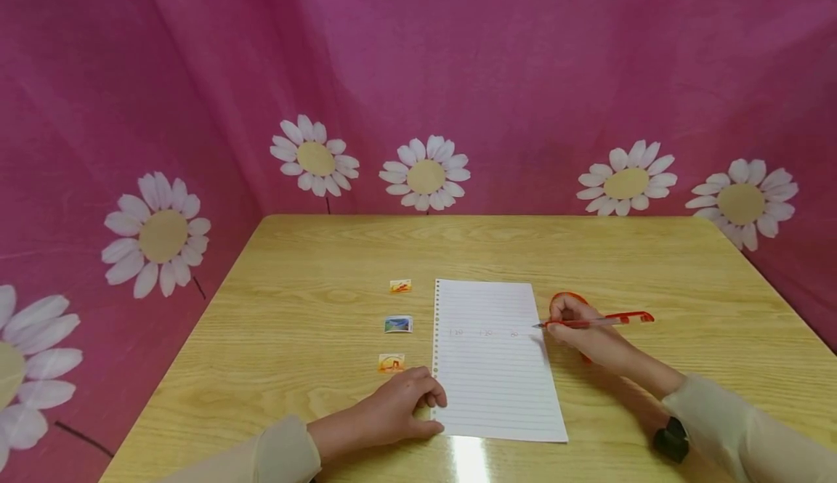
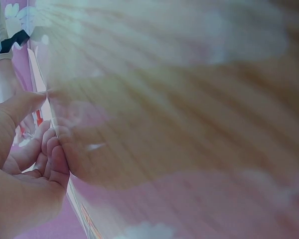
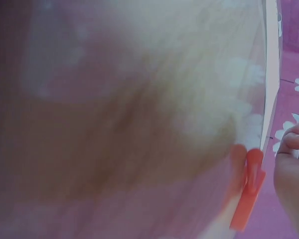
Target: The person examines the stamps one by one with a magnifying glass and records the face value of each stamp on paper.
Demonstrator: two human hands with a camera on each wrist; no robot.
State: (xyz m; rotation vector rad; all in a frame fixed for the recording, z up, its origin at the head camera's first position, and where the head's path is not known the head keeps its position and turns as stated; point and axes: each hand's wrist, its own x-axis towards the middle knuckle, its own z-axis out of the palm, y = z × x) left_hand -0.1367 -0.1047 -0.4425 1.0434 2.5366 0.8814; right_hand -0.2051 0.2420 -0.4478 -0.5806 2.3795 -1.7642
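Note:
A sheet of lined paper (image 1: 490,396) with punched holes down its left side lies on the table. Faint handwritten figures (image 1: 485,333) run across its upper half. My right hand (image 1: 582,330) pinches a clear pen (image 1: 604,321) with a red cap on its rear end, its tip near the sheet's right edge. Whether the tip touches the paper, I cannot tell. My left hand (image 1: 402,407) rests at the sheet's lower left edge, fingers loosely bent. Three stamp-like pictures, a top one (image 1: 401,286), a blue-green one (image 1: 398,325) and a lower one (image 1: 391,364), lie left of the sheet.
A red curved object (image 1: 567,295) is partly hidden behind my right hand; its orange-red part (image 3: 248,191) shows on the table in the right wrist view. The wooden table (image 1: 314,265) meets a pink flowered cloth (image 1: 510,91) at the back and sides.

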